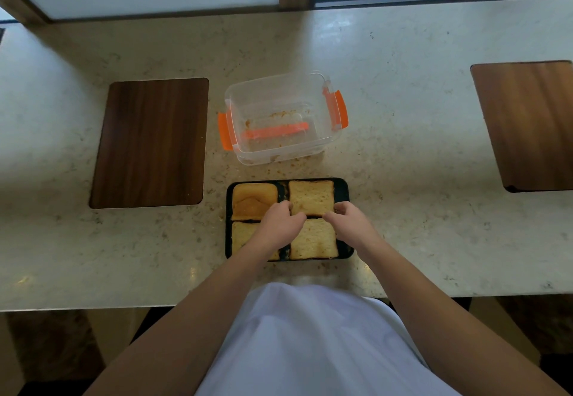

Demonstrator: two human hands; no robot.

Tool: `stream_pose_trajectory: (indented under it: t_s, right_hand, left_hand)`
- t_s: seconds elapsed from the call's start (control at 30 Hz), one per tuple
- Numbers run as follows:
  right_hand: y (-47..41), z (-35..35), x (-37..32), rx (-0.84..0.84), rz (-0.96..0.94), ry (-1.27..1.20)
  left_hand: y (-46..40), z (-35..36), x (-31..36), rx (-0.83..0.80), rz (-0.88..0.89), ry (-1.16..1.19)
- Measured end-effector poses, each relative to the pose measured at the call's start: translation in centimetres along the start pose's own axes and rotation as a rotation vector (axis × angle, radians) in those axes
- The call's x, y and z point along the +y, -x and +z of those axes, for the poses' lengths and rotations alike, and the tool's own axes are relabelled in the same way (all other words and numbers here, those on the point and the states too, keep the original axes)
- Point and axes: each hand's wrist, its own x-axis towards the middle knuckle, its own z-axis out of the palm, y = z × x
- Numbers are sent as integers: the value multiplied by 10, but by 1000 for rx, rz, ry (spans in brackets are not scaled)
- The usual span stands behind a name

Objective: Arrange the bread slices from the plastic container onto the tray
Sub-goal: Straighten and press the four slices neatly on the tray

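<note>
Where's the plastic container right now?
In the head view, the plastic container sits on the countertop just beyond the tray, right of the dark wooden board, holding only crumbs.

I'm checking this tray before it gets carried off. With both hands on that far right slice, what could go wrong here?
1. The four slices fill the black tray; nudging the far right slice may push it over the near right slice.
2. Left hand and right hand pinch its corners; it might tear.
</note>
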Motion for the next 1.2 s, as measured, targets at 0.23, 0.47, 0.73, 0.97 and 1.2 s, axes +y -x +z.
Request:
stream_pose_trajectory:
  t_s: [0.23, 0.47, 0.73, 0.97, 1.2]
  right_hand:
    - [1, -3, 5, -12, 14, -48]
    - [1, -10, 8, -2, 29, -78]
    - [0, -13, 11, -3, 29, -85]
    - [-2, -11, 12, -3, 22, -72]
    - [-1, -12, 13, 43, -32, -20]
  left_hand:
    - [4, 1, 5, -7, 1, -12]
    - [4, 6, 15, -22, 15, -18]
    - [7, 7, 17, -27, 9, -1]
    - [8, 6, 16, -27, 11, 4]
    - [13, -7, 8, 49, 85, 0]
